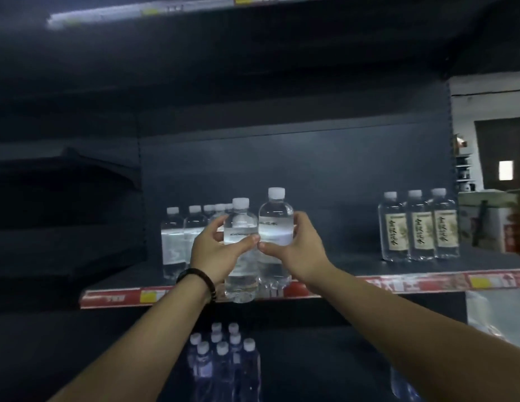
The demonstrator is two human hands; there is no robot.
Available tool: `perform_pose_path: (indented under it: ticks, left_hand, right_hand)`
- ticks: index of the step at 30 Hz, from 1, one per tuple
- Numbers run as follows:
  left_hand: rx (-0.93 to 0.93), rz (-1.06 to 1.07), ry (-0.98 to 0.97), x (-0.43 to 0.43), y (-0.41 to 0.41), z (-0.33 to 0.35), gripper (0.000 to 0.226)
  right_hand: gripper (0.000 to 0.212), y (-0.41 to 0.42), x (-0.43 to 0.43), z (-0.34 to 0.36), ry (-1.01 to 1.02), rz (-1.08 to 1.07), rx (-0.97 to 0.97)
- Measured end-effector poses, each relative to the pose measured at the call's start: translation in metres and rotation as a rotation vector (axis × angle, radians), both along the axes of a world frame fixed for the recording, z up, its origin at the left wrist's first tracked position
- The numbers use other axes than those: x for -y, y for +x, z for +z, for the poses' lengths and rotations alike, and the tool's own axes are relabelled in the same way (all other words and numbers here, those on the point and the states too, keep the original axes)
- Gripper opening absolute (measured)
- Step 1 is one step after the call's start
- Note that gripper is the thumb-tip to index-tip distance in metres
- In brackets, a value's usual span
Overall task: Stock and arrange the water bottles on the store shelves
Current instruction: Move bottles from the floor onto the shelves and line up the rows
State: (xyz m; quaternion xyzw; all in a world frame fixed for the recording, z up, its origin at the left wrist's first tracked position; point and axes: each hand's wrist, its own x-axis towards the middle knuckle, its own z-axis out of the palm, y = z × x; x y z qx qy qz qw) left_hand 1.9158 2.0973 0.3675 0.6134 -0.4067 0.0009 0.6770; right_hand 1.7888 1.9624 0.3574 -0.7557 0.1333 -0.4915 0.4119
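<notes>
A dark bracelet (198, 278) of rounded beads was worn round the left wrist, just behind the left hand (215, 252). The left forearm (154, 329) and the right forearm (398, 320) were seen bare as far as the lower edge of the view. The right hand (298, 248) and its wrist were likewise seen bare.

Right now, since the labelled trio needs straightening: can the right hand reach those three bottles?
Probably not yet: the right hand grips a clear bottle. Once that is set down, only bare shelf lies before the three labelled bottles, so likely yes.
</notes>
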Motion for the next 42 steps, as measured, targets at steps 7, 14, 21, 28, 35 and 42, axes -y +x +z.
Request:
perform_pose_path:
  ticks: [7, 14, 21, 28, 35, 42]
  left_hand:
    - [0.028, 0.237, -0.068, 0.035, 0.072, -0.007, 0.076]
    - [0.135, 0.34, 0.038, 0.066, 0.104, -0.023, 0.079]
    - [0.29, 0.447, 0.224, 0.071, 0.124, -0.05, 0.118]
    - [0.298, 0.52, 0.314, 0.067, 0.13, -0.059, 0.082]
    - [0.37, 0.644, 0.419, 0.066, 0.121, -0.065, 0.063]
    - [0.277, 0.631, 0.45, 0.073, 0.118, -0.063, 0.067]
  right_hand:
    - [0.069, 0.106, 0.03, 0.011, -0.067, -0.053, -0.03]
    - [0.086, 0.152, 0.07, -0.02, -0.044, -0.064, -0.138]
    - [0.095, 0.164, 0.088, -0.035, -0.111, -0.059, -0.316]
    - [0.092, 0.142, 0.063, -0.032, -0.187, -0.134, -0.472]
    - [0.056, 0.157, 0.04, -0.046, -0.178, -0.32, -0.423]
    - [0.04, 0.157, 0.045, -0.037, -0.236, -0.359, -0.637]
